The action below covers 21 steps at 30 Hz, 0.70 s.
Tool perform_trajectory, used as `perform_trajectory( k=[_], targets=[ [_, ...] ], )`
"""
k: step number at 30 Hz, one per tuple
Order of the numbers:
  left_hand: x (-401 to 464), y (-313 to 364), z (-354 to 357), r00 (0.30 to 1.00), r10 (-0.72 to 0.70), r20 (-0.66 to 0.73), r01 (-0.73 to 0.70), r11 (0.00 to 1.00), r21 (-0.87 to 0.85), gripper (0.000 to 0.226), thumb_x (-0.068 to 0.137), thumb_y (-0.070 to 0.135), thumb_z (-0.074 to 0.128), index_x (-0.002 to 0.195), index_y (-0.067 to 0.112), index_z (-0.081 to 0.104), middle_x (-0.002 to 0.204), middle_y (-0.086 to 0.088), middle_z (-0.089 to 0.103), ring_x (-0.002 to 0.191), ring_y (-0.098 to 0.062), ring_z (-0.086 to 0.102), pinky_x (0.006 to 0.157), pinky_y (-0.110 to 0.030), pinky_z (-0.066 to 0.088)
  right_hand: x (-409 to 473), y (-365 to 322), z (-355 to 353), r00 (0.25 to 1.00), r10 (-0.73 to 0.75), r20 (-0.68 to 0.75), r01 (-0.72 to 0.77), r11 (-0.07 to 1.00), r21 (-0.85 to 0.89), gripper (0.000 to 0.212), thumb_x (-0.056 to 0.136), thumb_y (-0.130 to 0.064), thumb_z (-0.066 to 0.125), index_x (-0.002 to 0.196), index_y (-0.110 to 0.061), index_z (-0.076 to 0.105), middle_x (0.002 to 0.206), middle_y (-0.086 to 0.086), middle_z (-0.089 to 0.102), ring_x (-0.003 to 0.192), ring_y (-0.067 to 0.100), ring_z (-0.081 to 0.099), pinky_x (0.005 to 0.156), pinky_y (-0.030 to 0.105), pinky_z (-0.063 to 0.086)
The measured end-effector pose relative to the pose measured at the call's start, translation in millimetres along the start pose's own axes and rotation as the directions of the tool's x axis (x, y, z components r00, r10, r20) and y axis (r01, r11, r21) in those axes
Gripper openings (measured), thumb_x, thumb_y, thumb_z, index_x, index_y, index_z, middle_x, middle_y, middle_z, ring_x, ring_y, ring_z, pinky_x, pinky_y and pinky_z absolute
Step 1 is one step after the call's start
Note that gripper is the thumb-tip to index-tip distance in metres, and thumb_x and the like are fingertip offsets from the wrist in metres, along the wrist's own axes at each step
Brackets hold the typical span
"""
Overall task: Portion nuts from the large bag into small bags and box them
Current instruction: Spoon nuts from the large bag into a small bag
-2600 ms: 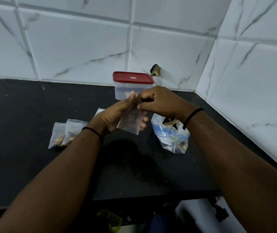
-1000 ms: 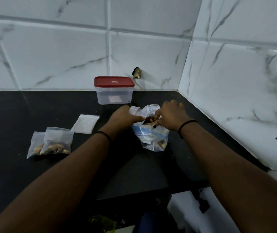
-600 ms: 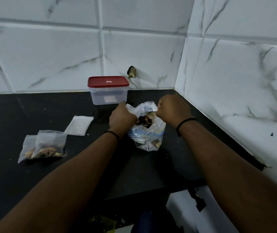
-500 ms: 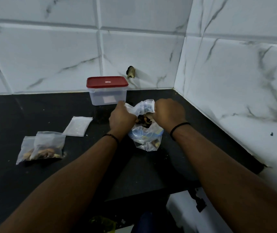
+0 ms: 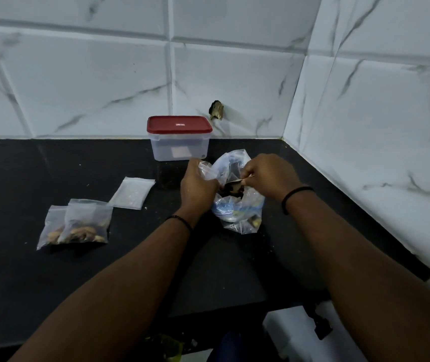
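The large clear bag of nuts stands open on the black counter in front of me. My left hand grips an open small clear bag at the left side of the large bag's mouth. My right hand pinches some nuts at that mouth, close to the left hand's fingers. Two filled small bags lie overlapping on the counter to the left. A clear box with a red lid stands shut by the back wall.
One flat empty small bag lies between the filled bags and the box. Tiled walls close the counter at the back and on the right. The counter's front edge runs under my forearms.
Both hands went from holding the small bag in the air down to the large bag. The right hand reached into its mouth and now pinches nuts there.
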<state>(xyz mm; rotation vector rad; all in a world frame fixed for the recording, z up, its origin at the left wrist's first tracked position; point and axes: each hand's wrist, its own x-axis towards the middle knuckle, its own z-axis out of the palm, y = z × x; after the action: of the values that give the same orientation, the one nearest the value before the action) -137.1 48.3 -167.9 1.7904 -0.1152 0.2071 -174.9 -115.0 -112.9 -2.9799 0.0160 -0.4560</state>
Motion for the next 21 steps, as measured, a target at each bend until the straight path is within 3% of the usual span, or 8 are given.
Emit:
perform_trajectory(
  k=[3, 8, 10, 13, 17, 21],
  targets=[
    [3, -2, -2, 1.000, -0.011, -0.025, 0.010, 1.000, -0.012, 0.035, 0.086, 0.004, 0.069, 0.114, 0.018, 0.053, 0.101, 0.006, 0.059, 0.091, -0.010, 0.059, 0.062, -0.017, 0.044, 3, 7, -20, 0.997, -0.011, 0.078, 0.010, 1.000, 0.014, 0.005, 0.079, -0.030, 0.079, 0.083, -0.032, 0.079, 0.080, -0.013, 0.068, 0.082, 0.010, 0.065, 0.067, 0.026, 0.045],
    [1, -1, 0, 0.995, -0.014, -0.096, 0.010, 0.999, -0.034, 0.035, 0.086, 0.006, 0.069, 0.112, 0.020, 0.052, 0.103, 0.005, 0.058, 0.099, -0.015, 0.061, 0.074, -0.027, 0.054, -6, -3, -10, 0.997, -0.024, -0.073, 0.022, 0.999, -0.024, 0.009, 0.084, -0.028, 0.071, 0.089, -0.029, 0.078, 0.096, -0.007, 0.072, 0.090, 0.018, 0.066, 0.076, 0.032, 0.053],
    [2, 2, -1, 0.990, 0.001, -0.138, -0.006, 1.000, -0.030, 0.037, 0.085, 0.005, 0.070, 0.112, 0.020, 0.051, 0.110, 0.002, 0.059, 0.104, -0.017, 0.061, 0.083, -0.036, 0.058, -11, -8, -4, 0.994, -0.056, -0.097, 0.051, 0.997, -0.057, 0.014, 0.087, -0.027, 0.066, 0.094, -0.029, 0.077, 0.097, -0.006, 0.071, 0.091, 0.019, 0.065, 0.072, 0.030, 0.050],
    [3, 3, -2, 0.982, 0.046, -0.182, -0.046, 0.999, 0.004, 0.037, 0.084, 0.006, 0.071, 0.109, 0.022, 0.050, 0.113, -0.003, 0.061, 0.104, -0.019, 0.061, 0.085, -0.038, 0.058, -14, -14, 4, 0.990, -0.089, -0.110, 0.076, 0.990, -0.117, 0.017, 0.087, -0.026, 0.062, 0.097, -0.029, 0.075, 0.096, -0.004, 0.070, 0.093, 0.022, 0.065, 0.068, 0.028, 0.043],
    [2, 0, -4, 0.984, 0.014, -0.178, -0.007, 0.999, 0.042, 0.039, 0.085, 0.009, 0.070, 0.114, 0.020, 0.048, 0.119, -0.007, 0.061, 0.108, -0.023, 0.061, 0.089, -0.043, 0.057, -12, -11, -1, 0.996, 0.012, -0.083, -0.010, 1.000, 0.019, 0.014, 0.086, -0.026, 0.067, 0.094, -0.031, 0.076, 0.101, -0.009, 0.068, 0.092, 0.016, 0.064, 0.071, 0.027, 0.044],
    [2, -1, -6, 0.980, 0.000, -0.197, 0.017, 0.996, 0.084, 0.040, 0.086, 0.009, 0.068, 0.118, 0.019, 0.046, 0.121, -0.009, 0.060, 0.111, -0.026, 0.061, 0.091, -0.044, 0.056, -10, -15, 1, 0.994, 0.060, -0.093, -0.067, 0.996, -0.064, 0.014, 0.078, -0.031, 0.068, 0.088, -0.023, 0.074, 0.088, -0.006, 0.069, 0.081, 0.020, 0.066, 0.068, 0.030, 0.053]
  ],
)
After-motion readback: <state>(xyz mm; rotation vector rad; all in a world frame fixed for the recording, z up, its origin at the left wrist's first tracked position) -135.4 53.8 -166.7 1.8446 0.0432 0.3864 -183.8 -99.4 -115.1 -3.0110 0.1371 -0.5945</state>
